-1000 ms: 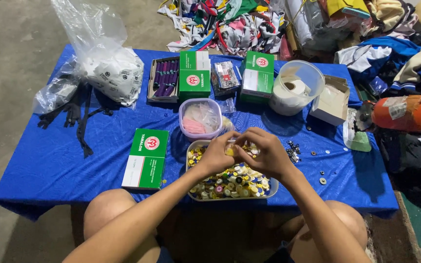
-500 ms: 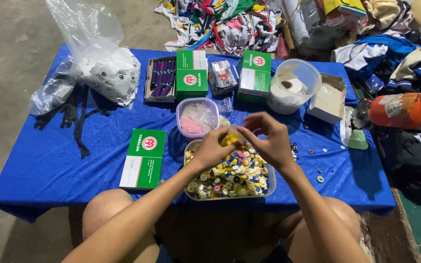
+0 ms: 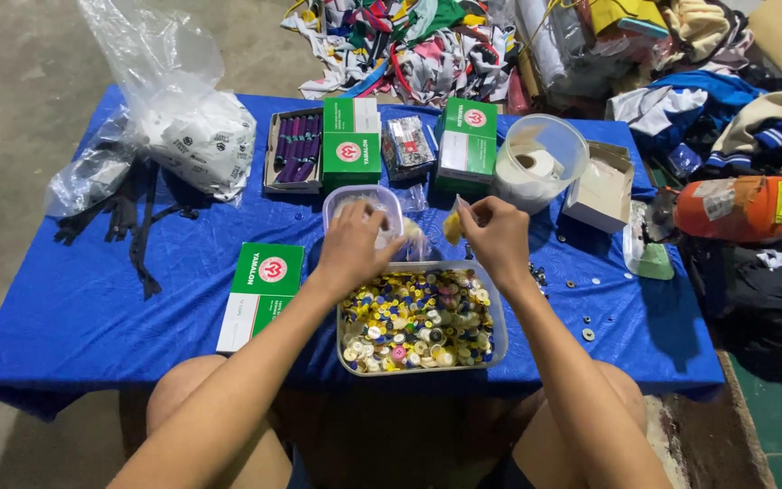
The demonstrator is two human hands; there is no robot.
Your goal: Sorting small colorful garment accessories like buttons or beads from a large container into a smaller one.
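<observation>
My left hand [image 3: 355, 246] hovers over a small clear tub [image 3: 341, 203] of pale pieces, fingers curled; it seems to pinch something small, but I cannot tell what. My right hand [image 3: 498, 239] pinches a small yellow piece [image 3: 452, 227] in thin clear plastic beside that tub. Right below both hands sits a clear rectangular tray [image 3: 498, 342] filled with several mixed buttons in yellow, blue, white and pink. Everything rests on a blue cloth-covered table [image 3: 92, 299].
Green-and-white boxes [image 3: 262, 292] lie at left and along the back [image 3: 349, 145], next to a box of purple zippers [image 3: 296, 154]. A clear bowl with a white tape roll [image 3: 536, 165], a plastic bag [image 3: 183, 127], black straps [image 3: 133, 226] and loose buttons [image 3: 586, 321] surround them. Clothing piles lie behind.
Both hands have lifted off the button tray and parted. The left hand moved back over the small tub; the right hand rose holding the yellow piece.
</observation>
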